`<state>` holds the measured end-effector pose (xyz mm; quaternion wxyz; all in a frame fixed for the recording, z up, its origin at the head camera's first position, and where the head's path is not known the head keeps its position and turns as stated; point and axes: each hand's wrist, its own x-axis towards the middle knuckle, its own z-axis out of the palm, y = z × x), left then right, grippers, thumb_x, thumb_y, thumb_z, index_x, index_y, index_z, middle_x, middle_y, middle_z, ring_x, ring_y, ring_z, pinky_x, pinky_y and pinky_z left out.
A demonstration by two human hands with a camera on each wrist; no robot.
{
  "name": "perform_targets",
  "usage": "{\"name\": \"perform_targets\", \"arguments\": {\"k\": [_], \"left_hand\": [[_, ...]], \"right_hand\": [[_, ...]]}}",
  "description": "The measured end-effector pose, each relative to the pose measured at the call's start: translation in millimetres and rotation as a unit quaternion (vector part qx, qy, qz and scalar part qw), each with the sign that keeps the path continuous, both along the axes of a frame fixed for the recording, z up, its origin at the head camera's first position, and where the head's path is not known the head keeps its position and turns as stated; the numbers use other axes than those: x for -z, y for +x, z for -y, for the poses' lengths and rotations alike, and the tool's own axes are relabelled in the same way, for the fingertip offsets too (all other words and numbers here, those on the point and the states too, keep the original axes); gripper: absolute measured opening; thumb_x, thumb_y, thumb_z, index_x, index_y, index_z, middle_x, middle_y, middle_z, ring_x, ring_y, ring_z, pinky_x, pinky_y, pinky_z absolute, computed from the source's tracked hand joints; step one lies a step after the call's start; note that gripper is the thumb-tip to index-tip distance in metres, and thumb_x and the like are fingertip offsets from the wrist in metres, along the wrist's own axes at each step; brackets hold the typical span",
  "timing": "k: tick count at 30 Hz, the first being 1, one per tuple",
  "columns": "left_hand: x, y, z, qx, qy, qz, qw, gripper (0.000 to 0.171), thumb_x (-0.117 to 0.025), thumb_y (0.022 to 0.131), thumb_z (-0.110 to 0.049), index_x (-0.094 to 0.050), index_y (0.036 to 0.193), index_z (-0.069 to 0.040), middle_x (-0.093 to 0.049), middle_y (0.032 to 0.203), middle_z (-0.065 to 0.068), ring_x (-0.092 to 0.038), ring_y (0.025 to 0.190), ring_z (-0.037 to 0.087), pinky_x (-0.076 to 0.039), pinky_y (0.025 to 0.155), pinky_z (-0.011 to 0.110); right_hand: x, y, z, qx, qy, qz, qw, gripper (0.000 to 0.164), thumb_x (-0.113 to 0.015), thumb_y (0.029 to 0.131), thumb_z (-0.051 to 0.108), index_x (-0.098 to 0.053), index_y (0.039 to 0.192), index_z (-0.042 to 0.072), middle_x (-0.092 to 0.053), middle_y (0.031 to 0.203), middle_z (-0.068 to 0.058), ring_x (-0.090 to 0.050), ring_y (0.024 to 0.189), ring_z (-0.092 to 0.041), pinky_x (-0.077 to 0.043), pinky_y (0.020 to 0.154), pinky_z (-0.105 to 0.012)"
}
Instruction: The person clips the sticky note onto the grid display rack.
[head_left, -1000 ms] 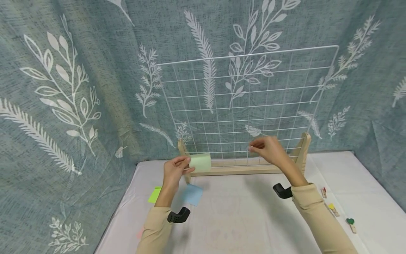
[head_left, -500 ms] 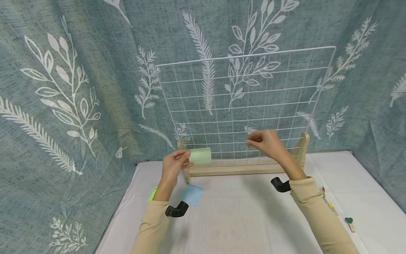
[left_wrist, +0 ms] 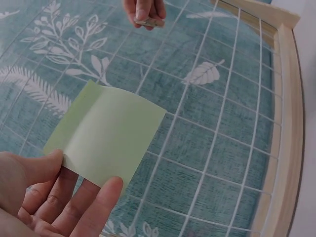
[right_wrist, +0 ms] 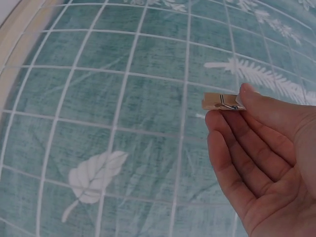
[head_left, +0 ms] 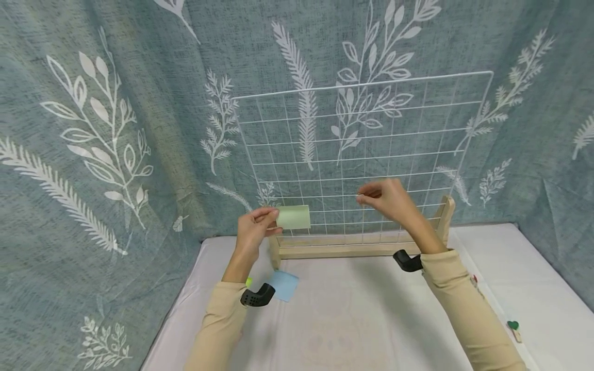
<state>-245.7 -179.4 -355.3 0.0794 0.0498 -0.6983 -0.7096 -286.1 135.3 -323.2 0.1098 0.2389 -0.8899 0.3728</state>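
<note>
My left hand (head_left: pixel 254 229) pinches a pale green sticky note (left_wrist: pixel 111 131) by its edge, thumb on one face and fingers behind. The note hangs in front of the lower left of a white wire grid (head_left: pixel 343 180). A small wooden clothespin (right_wrist: pixel 219 101) sits between the thumb and fingertips of my right hand (head_left: pixel 390 206), its metal spring showing in the right wrist view. That hand stays in front of the grid's lower middle, apart from the note. Whether either hand touches the wires I cannot tell.
The grid stands in a wooden base (head_left: pixel 343 251) on a white cloth. A blue sticky note (head_left: pixel 284 286) lies by the base's left end. At the right, partly behind the sleeve, are clothespins, one with a green heart (head_left: pixel 513 325). A patterned curtain (head_left: pixel 176 129) hangs behind.
Both hands have risen a little in front of the grid, the left with the green note. The right hand has also shifted slightly left. Both holds look the same.
</note>
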Motion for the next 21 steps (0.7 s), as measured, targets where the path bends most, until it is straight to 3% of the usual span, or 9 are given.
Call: {"name": "perform_targets", "arguments": {"k": [7, 21], "left_hand": [[-11.6, -0.8, 2.5, -0.003, -0.001, -0.002, 1.0, 0.027, -0.067, 0.095, -0.011, -0.065, 0.117, 0.005, -0.068, 0.074, -0.002, -0.067, 0.064, 0.011, -0.064, 0.074, 0.034], [-29.7, -3.9, 7.2, 0.007, 0.012, -0.037, 0.9992, 0.03, -0.065, 0.095, -0.009, -0.063, 0.119, 0.009, -0.07, 0.079, -0.003, -0.068, 0.069, 0.011, -0.064, 0.073, 0.03]], "right_hand": [[-11.2, 0.0, 3.4, -0.005, 0.012, -0.022, 1.0, 0.025, -0.07, 0.093, 0.015, -0.073, 0.109, -0.002, -0.073, 0.101, -0.017, -0.07, 0.088, -0.03, -0.061, 0.079, -0.044], [-34.0, -4.7, 15.6, -0.026, 0.01, -0.046, 0.999, 0.024, -0.071, 0.092, 0.015, -0.073, 0.107, -0.003, -0.073, 0.098, -0.018, -0.07, 0.086, -0.031, -0.061, 0.078, -0.043]]}}
